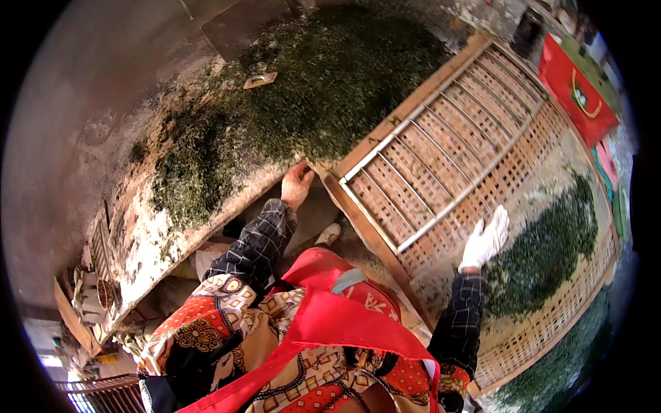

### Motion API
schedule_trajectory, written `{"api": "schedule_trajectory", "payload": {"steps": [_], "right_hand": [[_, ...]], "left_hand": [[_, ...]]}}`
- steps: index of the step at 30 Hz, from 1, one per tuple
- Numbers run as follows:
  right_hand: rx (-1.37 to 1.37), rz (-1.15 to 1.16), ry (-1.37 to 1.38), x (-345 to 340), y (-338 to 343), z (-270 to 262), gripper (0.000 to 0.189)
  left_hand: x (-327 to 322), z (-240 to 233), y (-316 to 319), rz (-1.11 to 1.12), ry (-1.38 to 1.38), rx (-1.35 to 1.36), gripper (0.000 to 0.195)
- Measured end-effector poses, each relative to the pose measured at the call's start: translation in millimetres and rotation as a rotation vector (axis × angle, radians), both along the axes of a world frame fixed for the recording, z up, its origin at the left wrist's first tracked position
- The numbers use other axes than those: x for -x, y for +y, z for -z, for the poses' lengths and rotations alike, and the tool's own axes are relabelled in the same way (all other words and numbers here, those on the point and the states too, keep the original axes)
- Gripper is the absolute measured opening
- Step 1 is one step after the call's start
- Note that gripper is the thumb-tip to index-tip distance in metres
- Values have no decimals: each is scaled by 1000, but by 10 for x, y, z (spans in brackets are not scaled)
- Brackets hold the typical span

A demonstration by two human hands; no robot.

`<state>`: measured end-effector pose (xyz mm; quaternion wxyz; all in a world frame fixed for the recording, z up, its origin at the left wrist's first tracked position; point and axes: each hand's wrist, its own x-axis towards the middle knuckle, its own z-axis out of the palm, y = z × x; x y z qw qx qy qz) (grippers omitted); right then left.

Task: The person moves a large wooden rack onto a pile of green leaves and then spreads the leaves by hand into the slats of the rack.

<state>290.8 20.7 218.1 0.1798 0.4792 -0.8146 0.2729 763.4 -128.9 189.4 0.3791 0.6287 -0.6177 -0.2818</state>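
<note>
My left hand [297, 185] is bare and reaches to the near edge of a pale cloth [253, 192], close to the corner of a wooden frame. Its fingertips touch that edge; whether they pinch the cloth, I cannot tell. Dark green shredded leaves [330, 82] lie heaped on the cloth beyond. My right hand [485, 240], in a white glove, is held flat with the thumb apart and nothing in it. It is over a wood-framed woven bamboo tray [428, 263], beside a smaller pile of green leaves [547, 253] on a pale sheet.
A metal rack with crossbars [434, 155] lies across the tray's far part. A small flat piece with a handle [260, 80] rests among the leaves. A red bag [576, 93] is beyond the tray. Bamboo items [106, 294] are at the left, and more leaves [557, 356] lie at lower right.
</note>
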Motion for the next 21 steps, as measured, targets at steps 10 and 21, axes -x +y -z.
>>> {"api": "schedule_trajectory", "payload": {"steps": [10,21], "right_hand": [[-31,38,14,-166,-239,-96,57],[-149,249,264,1040,-302,-200,54]], "left_hand": [[-1496,-792,-3044,-184,-490,322,34],[-7,2,-5287,398,-403,-298,37]]}}
